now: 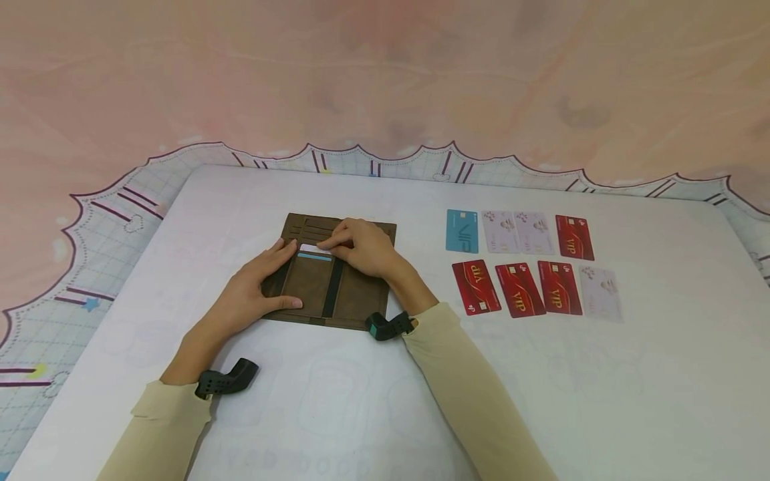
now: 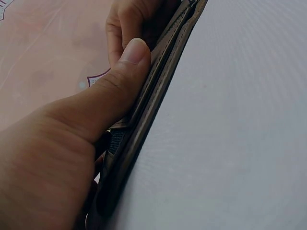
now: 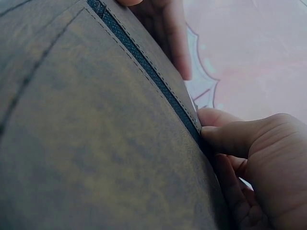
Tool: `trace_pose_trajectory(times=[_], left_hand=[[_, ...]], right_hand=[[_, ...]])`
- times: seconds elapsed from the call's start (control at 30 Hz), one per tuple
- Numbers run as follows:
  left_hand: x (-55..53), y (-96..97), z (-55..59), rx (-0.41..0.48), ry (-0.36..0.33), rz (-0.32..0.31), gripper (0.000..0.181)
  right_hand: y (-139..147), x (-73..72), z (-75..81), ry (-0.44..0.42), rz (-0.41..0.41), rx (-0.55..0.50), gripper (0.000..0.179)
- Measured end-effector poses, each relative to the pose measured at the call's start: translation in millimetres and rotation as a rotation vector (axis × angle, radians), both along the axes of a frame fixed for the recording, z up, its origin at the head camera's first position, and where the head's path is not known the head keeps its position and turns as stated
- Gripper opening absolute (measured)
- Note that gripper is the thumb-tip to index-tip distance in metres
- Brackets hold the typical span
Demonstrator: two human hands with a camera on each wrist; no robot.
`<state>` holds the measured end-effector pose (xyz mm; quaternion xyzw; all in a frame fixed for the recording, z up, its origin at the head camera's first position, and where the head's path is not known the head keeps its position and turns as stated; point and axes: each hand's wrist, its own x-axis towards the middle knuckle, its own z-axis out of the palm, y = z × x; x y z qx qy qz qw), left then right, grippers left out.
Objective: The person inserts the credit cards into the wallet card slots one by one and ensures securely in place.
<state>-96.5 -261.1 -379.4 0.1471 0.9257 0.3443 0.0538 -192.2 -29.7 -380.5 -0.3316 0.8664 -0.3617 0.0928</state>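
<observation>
A brown wallet (image 1: pixel 363 294) lies unfolded on the table, a dark strip running down its middle. My left hand (image 1: pixel 255 280) rests on its left part, fingers spread near the left edge and the thumb (image 2: pixel 122 79) pressing on the leather near its front edge. With thumb and forefinger, my right hand (image 1: pixel 363 247) pinches the right end of a white card (image 1: pixel 311 248) at the wallet's left-hand slots. Just below that card, a thin blue card edge (image 1: pixel 315 256) shows from a slot. In the right wrist view the curled fingers of the right hand (image 3: pixel 268 153) hide the card.
Two rows of cards lie right of the wallet. The back row has a blue card (image 1: pixel 462 231), two pale cards (image 1: pixel 500 232) and a red card (image 1: pixel 574 238); the front row has three red cards (image 1: pixel 520 290) and a pale card (image 1: pixel 600 294). A white sheet (image 1: pixel 337 407) covers the table.
</observation>
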Motion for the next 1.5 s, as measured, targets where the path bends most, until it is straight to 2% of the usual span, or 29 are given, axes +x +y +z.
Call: trace_pose_trajectory(times=[0.27,0.4,0.5,0.67,0.8,0.93,1.1,1.23,1.5], left_hand=[[-1.2,1.4,0.0,0.000,0.001,-0.003,0.095],[-1.3,0.4,-1.5,0.005,0.008,-0.006,0.096],[-0.7,-0.8,-3.6,0.009,0.014,-0.006,0.097],[-0.1,-2.3,-3.6,-0.003,0.027,0.000,0.097],[-0.1,-1.7,-1.2,-0.008,0.025,-0.003,0.097],[0.6,-0.8,-1.3,0.000,0.020,-0.001,0.097],[0.2,-1.9,-4.7,0.007,0.027,-0.005,0.098],[0.3,-4.5,-4.7,-0.004,0.034,-0.010,0.098],[0.4,-1.4,-4.2,0.003,0.028,-0.012,0.098]], right_hand=[[1,-0.1,-0.7,0.001,-0.003,-0.015,0.023],[4,0.5,5.4,-0.027,0.016,-0.113,0.025],[12,0.5,17.1,-0.035,0.020,-0.201,0.026],[40,-5.5,38.2,0.011,-0.046,-0.243,0.027],[73,-12.6,44.7,0.028,-0.139,-0.210,0.031],[109,-19.0,41.4,0.010,-0.229,-0.173,0.038],[148,-26.1,27.6,-0.064,-0.317,-0.156,0.047],[163,-27.8,19.9,-0.132,-0.387,-0.135,0.048],[186,-28.8,11.0,-0.167,-0.481,-0.064,0.050]])
